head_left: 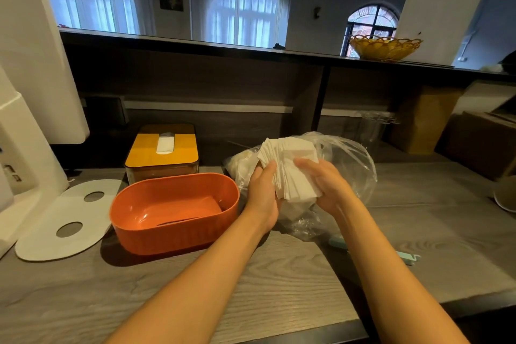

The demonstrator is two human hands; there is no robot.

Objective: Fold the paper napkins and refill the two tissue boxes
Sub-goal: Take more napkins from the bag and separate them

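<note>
White paper napkins [289, 169], a fanned stack, sit clamped between the left hand [264, 190] and right hand [325, 186] above the clear plastic bag [349, 165]. The open orange tissue box [173, 212] lies just left of the left hand, its long axis left-to-right. The yellow-lidded tissue box [162, 152] stands behind it.

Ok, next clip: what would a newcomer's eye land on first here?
Probably the stack of white napkins at centre, gripped between the left hand and right hand over a clear plastic bag. Just left sits the open orange tissue box, with a yellow-lidded tissue box behind it.
</note>
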